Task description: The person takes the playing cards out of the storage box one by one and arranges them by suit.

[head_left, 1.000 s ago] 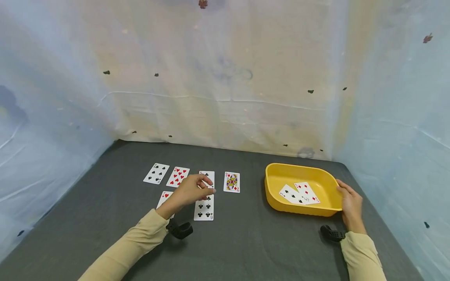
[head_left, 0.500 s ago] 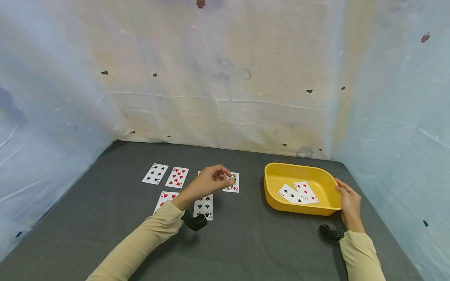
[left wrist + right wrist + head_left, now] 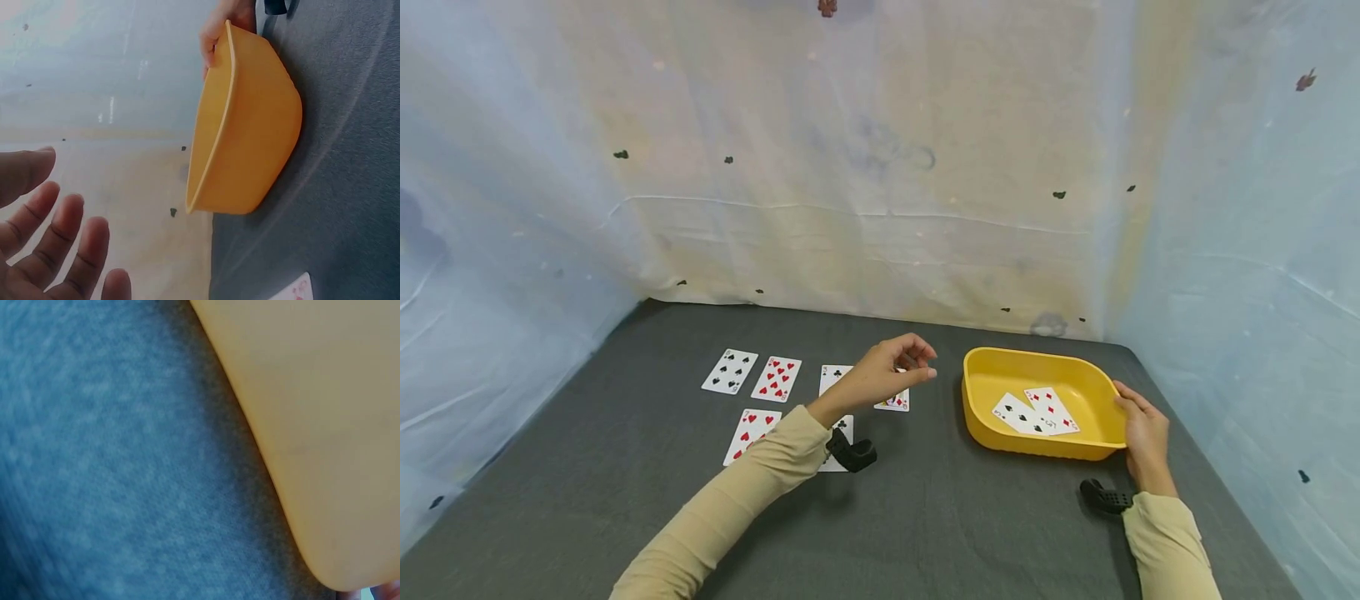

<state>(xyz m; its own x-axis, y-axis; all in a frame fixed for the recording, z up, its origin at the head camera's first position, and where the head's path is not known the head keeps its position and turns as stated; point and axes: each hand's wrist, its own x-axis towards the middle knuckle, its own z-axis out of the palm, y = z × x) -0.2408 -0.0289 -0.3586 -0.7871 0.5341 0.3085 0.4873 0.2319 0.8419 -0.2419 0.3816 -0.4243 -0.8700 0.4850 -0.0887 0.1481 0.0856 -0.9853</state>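
My left hand hovers over the dark cloth, above the queen of diamonds, which it partly covers. In the left wrist view that hand's fingers are loosely bent and apart from the thumb, with nothing between them. My right hand grips the right end of a yellow plastic tub, thumb side over the rim. Inside the tub lie a spade card and a diamond card, overlapping. The right wrist view shows mostly the tub's side wall.
Left of the queen lie a spade card, two heart cards, one farther back and one nearer, plus a club card. Another card is mostly behind the left wrist. Cloth walls enclose the back and sides.
My left hand has moved right and slightly away from me, from over the club cards past the queen toward the tub. The right hand and tub stay in place.
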